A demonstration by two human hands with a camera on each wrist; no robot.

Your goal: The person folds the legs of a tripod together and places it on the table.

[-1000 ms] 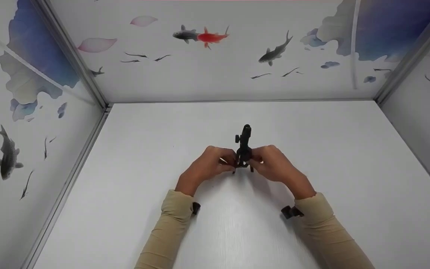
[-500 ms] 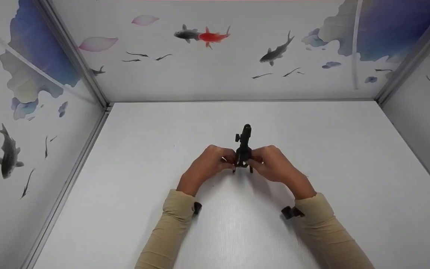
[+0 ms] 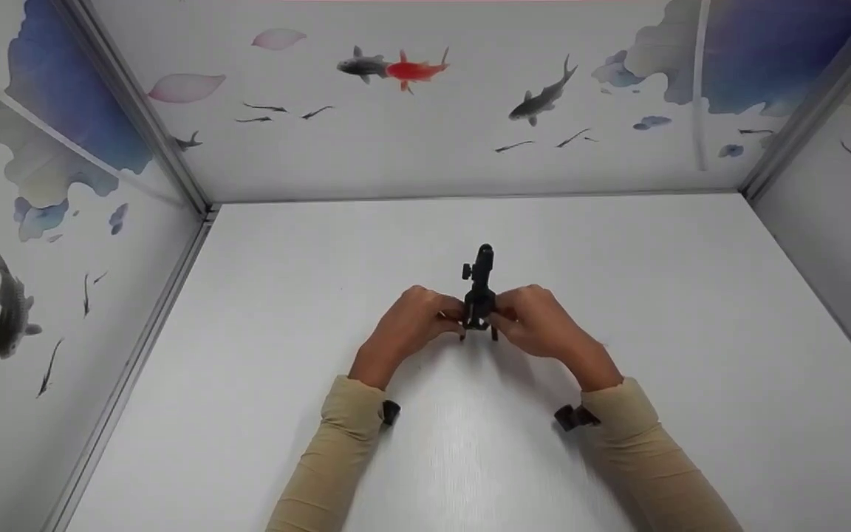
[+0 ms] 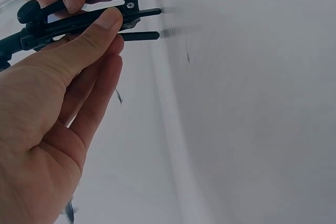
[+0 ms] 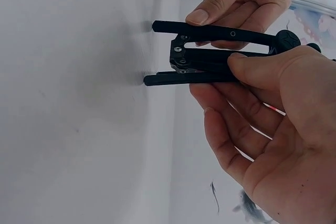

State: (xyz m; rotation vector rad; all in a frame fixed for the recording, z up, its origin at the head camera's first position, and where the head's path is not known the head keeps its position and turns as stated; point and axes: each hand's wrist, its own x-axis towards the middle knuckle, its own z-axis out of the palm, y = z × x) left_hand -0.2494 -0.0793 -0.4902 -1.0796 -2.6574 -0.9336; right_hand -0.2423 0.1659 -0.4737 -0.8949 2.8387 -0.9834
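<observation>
A small black tripod (image 3: 479, 295) stands upright near the middle of the white table, its legs only slightly spread. My left hand (image 3: 414, 321) pinches one leg between thumb and fingers from the left. From the other side, my right hand (image 3: 540, 323) pinches another leg. In the right wrist view, metal-pinned braces (image 5: 178, 51) join the legs near their lower ends, and a round knob (image 5: 287, 39) sits higher up. The left wrist view shows the leg tips (image 4: 152, 36) close to the tabletop; whether all of them touch it I cannot tell.
The white tabletop (image 3: 285, 295) is bounded by a back wall (image 3: 425, 162) and side walls printed with fish and petals. Metal rails (image 3: 152, 325) run along the left edge. A small black camera (image 3: 577, 418) is strapped at the right wrist.
The tripod legs seem slightly closer together, and the gap between my left thumb and fingers has narrowed. Both hands keep their hold; the head view has shifted a little.
</observation>
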